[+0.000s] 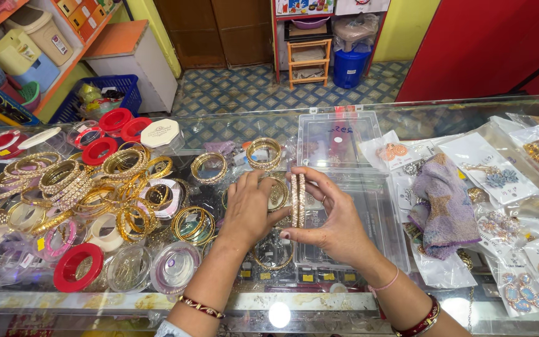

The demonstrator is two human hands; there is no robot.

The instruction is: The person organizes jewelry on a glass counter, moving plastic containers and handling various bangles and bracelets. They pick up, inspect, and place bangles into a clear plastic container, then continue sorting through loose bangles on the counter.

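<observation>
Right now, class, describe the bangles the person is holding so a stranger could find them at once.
Start at the glass counter, then the clear plastic box at its middle. Just in front, the right hand and left hand hold a bangle pair upright on edge. Unlike the gold bangles lying in piles to the left, these are pale, stone-studded and lifted.

We see a purple cloth [442,203] at the right of the glass tabletop [126,301], earring cards [491,171] beyond it, red round lids [78,267] at lower and upper left, a blue basket [115,93] on the tiled floor [244,90] and a blue bucket [350,65] at top centre.
</observation>
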